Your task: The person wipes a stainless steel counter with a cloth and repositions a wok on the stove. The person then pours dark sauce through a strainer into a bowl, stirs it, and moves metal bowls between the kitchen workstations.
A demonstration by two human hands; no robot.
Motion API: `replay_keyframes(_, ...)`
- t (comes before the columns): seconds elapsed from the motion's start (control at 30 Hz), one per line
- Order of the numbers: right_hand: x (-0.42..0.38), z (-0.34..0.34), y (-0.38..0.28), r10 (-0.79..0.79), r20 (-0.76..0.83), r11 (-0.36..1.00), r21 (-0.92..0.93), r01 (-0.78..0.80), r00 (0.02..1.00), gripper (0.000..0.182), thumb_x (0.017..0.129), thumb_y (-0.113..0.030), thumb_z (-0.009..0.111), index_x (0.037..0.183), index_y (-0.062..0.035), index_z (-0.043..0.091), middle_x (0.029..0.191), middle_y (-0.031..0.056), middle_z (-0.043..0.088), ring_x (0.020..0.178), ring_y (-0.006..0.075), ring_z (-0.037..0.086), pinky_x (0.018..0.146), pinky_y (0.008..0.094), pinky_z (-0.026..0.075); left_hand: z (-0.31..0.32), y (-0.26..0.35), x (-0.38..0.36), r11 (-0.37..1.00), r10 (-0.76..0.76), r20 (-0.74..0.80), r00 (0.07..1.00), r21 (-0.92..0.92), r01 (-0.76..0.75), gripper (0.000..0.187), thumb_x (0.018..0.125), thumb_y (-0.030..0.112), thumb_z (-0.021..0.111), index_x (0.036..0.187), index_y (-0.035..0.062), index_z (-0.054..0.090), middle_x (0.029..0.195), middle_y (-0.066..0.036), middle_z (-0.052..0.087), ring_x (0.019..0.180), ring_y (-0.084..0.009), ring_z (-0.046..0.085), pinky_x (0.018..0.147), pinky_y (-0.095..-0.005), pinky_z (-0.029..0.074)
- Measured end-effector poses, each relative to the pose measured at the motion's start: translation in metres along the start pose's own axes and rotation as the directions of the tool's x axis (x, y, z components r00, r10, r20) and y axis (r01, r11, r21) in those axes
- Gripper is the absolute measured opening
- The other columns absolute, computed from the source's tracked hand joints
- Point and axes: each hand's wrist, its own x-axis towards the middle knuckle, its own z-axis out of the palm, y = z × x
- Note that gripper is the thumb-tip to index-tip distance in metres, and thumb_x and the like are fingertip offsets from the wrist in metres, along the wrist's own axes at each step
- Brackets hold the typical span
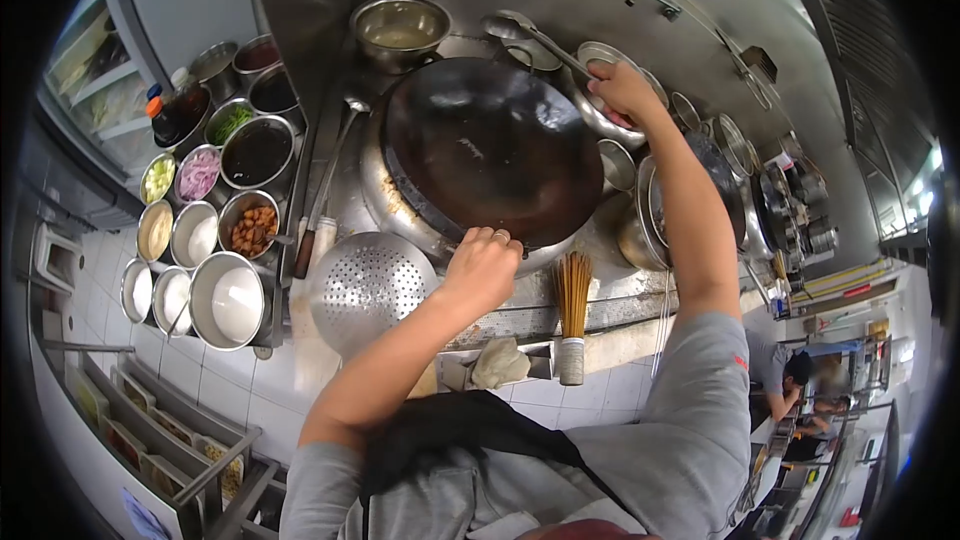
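Observation:
A large dark wok (490, 155) rests on the stove ring, its inside bare and shiny. My left hand (485, 265) is closed at the wok's near edge, where the ear handle is mostly covered by my fingers. Farther off to the right, my right hand (622, 92) is wrapped round the long handle of a ladle (505, 26). The ladle's bowl is past the wok's far rim, near a metal bowl of liquid (400, 33). Close to my left forearm lies a perforated strainer (372, 285).
Metal pots of seasonings, including red onion (199, 172) and brown chunks (253, 225), stand on the left. A bamboo brush (572, 315) and a crumpled cloth (499, 364) are at the near edge. Another ladle (335, 175) lies left of the wok. Other people work far right.

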Motion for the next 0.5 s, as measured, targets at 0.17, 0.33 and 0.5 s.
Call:
replay_keyframes(0.17, -0.015, -0.029, 0.040, 0.155, 0.202, 0.909, 0.355, -0.220, 0.967, 0.054, 0.098, -0.015, 0.058, 0.151, -0.0178, 0.047, 0.058, -0.0003, 0.051, 0.043, 0.0112, 0.048, 0.038, 0.0291, 0.038, -0.019, 0.013, 0.010, 0.999, 0.040, 0.036, 0.999, -0.015, -0.039, 0.010, 0.083, 0.009, 0.066, 0.079, 0.0002, 0.069, 0.085, -0.017, 0.067, 0.087, -0.0329, 0.065, 0.083, -0.0438, 0.048)
replay_keyframes(0.33, -0.017, 0.003, 0.058, 0.211, 0.254, 0.888, 0.354, -0.293, 0.944, 0.051, 0.097, -0.016, 0.058, 0.146, -0.0267, 0.053, 0.060, 0.0009, 0.054, 0.043, 0.0116, 0.049, 0.039, 0.0282, 0.040, -0.014, 0.012, 0.010, 0.999, 0.044, 0.007, 0.999, -0.013, -0.044, 0.008, 0.079, 0.007, 0.064, 0.081, 0.0007, 0.069, 0.086, -0.017, 0.068, 0.086, -0.0323, 0.066, 0.081, -0.0434, 0.050)
replay_keyframes(0.5, -0.039, 0.058, 0.030, 0.243, 0.154, 0.939, 0.209, -0.272, 0.958, 0.053, 0.097, -0.019, 0.058, 0.148, -0.0308, 0.050, 0.061, 0.0022, 0.052, 0.044, 0.0127, 0.051, 0.041, 0.0309, 0.046, -0.012, 0.011, 0.009, 0.998, 0.040, 0.008, 0.999, -0.040, -0.039, 0.010, 0.084, 0.010, 0.065, 0.081, 0.0009, 0.068, 0.087, -0.018, 0.067, 0.088, -0.0344, 0.065, 0.082, -0.0450, 0.049)
